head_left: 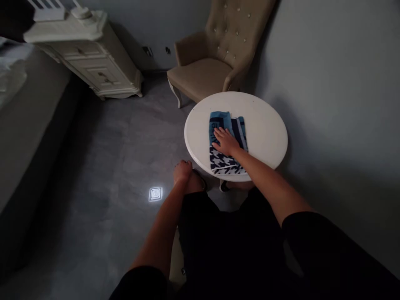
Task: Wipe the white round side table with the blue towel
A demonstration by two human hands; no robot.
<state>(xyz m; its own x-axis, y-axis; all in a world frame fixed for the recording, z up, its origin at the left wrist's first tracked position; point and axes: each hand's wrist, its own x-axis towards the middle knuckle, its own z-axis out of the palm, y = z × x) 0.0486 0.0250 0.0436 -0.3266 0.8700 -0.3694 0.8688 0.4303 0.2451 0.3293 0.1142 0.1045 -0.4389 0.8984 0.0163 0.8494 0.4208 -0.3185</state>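
Observation:
A folded cloth [220, 118] lies on a round white table [265, 125]; it is blue and navy with lettering, with a dark and pale houndstooth pattern on its near part. My right hand [226, 142] rests flat on top of it, fingers spread, palm down. Part of the cloth is hidden beneath that hand and wrist. On my left knee, beside the table's near left edge, sits my left hand [183, 171] with its fingers curled in and no object visible in it.
Behind the table stands a tan tufted armchair [200, 77]. At the back left is a cream drawer cabinet [103, 71] with white items on top. A bed [34, 91] runs along the left. A bright square light patch [155, 194] shows on the grey floor. The wall is close on the right.

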